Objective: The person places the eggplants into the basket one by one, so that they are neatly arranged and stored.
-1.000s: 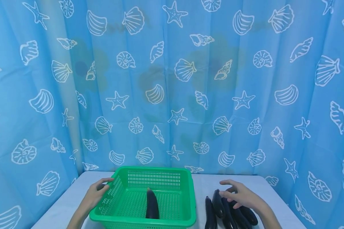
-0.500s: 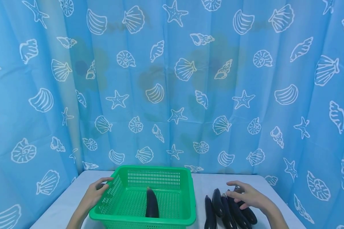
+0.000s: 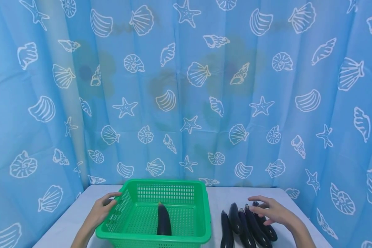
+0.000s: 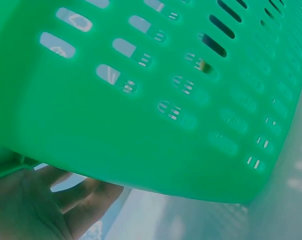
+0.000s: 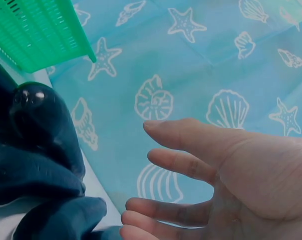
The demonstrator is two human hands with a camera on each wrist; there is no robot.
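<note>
One dark eggplant (image 3: 164,220) lies inside the green slotted basket (image 3: 148,239). At the basket's left rim rests my left hand (image 3: 101,209), index finger and thumb tips right at the edge; in the left wrist view the basket wall (image 4: 115,150) covers part of its fingers (image 4: 93,202). On the right, several eggplants (image 3: 245,230) lie side by side on the table. My right hand (image 3: 274,209) hovers over the rightmost ones, fingers spread loosely and holding nothing, as the right wrist view also shows with the eggplants (image 5: 45,120) to the side.
A white cloth (image 3: 220,197) covers the table. Right behind it and along both sides hangs a blue curtain (image 3: 186,103) with white shells and starfish. The basket stands left of centre, with a strip of tabletop between it and the eggplants.
My right hand has drifted right across the eggplants, uncovering the tops of those in the middle, which now lie slightly fanned apart. My left hand, the basket and the eggplant inside have stayed put.
</note>
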